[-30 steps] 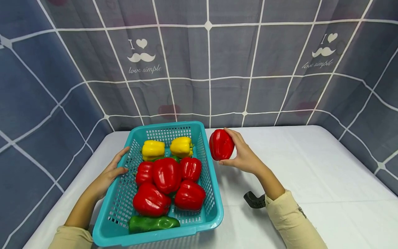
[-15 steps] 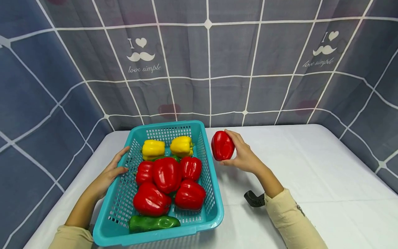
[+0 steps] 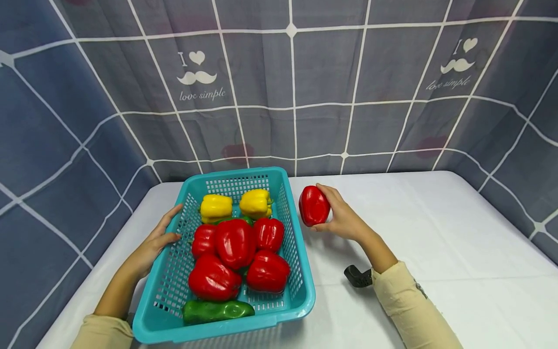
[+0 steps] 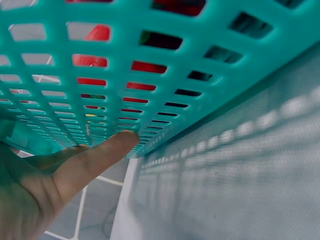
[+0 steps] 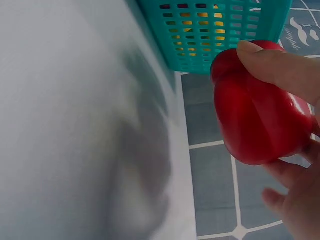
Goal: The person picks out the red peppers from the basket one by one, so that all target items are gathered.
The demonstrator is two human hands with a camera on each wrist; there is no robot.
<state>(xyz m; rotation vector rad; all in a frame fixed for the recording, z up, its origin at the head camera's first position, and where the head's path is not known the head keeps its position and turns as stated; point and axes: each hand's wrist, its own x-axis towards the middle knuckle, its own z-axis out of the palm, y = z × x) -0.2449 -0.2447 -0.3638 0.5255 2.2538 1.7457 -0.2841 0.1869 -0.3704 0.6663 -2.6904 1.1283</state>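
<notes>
My right hand: thumb on near side, fingers on far side, gripping red bell pepper. Pepper held above white table, just right of teal basket. My left hand: fingers extended, touching basket's left wall from outside. In basket: two yellow peppers at far end, five red peppers clustered in middle, long green pepper along near end. Black object beside my right sleeve.
</notes>
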